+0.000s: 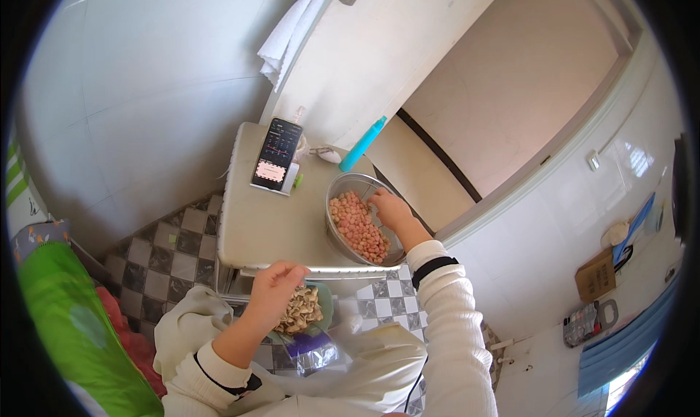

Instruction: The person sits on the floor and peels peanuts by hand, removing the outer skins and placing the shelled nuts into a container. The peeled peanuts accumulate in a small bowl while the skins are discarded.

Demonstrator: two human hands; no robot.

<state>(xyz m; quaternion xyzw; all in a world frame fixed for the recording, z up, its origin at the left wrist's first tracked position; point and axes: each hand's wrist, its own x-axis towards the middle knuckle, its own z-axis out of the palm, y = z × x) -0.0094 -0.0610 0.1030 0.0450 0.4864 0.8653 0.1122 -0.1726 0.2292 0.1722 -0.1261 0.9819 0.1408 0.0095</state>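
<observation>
My right hand (389, 208) is inside the far right part of a clear plastic bowl (334, 236), its fingertips bent down at the inner wall. Pink and tan kernels (358, 225), which look like shelled peanuts, cover much of the bowl's bottom. Nearer to me, my left hand (275, 292) hovers over a greenish container (326, 302) filled with beige, broken shells (299, 312). Thumb and fingers of that hand are drawn together. Whether either hand pinches something small cannot be made out.
The bowl stands at the right edge of a small beige table (262, 231). On it also are a phone (277, 149) on a stand, a teal tube (362, 143) and a white spoon-like item (328, 154). A door (377, 45) rises behind. Green bedding (71, 302) lies left.
</observation>
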